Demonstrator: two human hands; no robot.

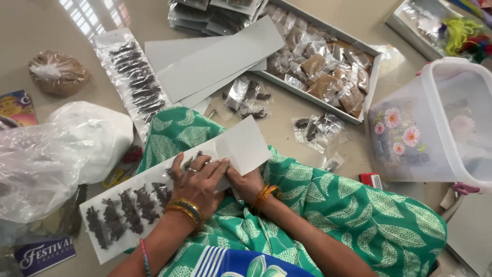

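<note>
Left hand presses flat, right hand pinches the white card strip (frame centre); keep dark packets aligned.

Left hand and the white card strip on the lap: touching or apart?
Touching. The head view shows the left hand lying flat on the white card strip, fingers spread over its dark packets.

A long white card strip lies slantwise across the green-clad lap, a row of small clear packets of dark spice fixed along its lower-left half, upper-right end bare.
</note>
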